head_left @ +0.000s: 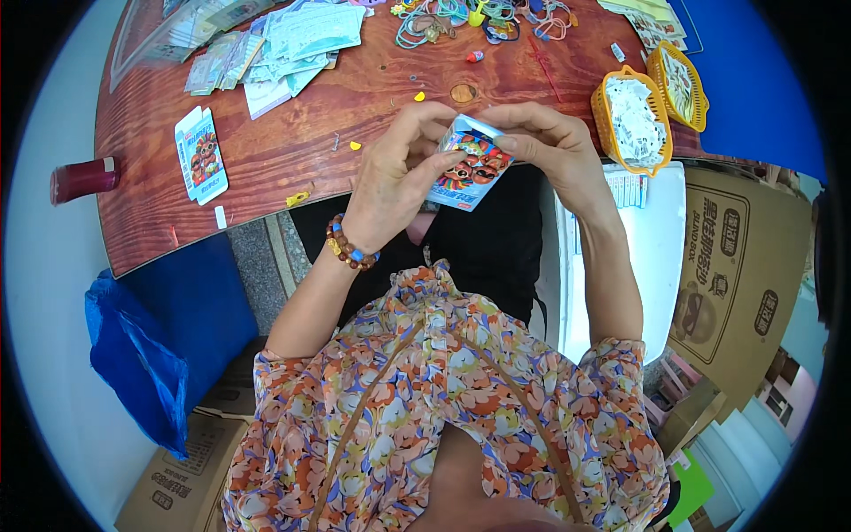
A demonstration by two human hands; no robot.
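A small light-blue carton [468, 183] printed with cartoon figures is tilted up between my hands, just over the table's front edge. Its top end stands open, with a flap raised. My left hand [396, 173] grips the carton's left side, thumb across the printed front. The fingers of my right hand [551, 146] close on the upper right corner, by the open end. What lies inside the carton cannot be made out. Off to the left on the wooden table [292, 160] lies a flat, unfolded carton [201, 157] with similar print.
Stacks of cards [306, 40] and tangled cords with charms [496, 18] lie at the back. Two yellow baskets, one with white packets [636, 120], stand right. Below them sits a white bin [656, 235] holding blue cartons. A brown cardboard box [745, 266] is farther right; a blue bag [137, 363] hangs left.
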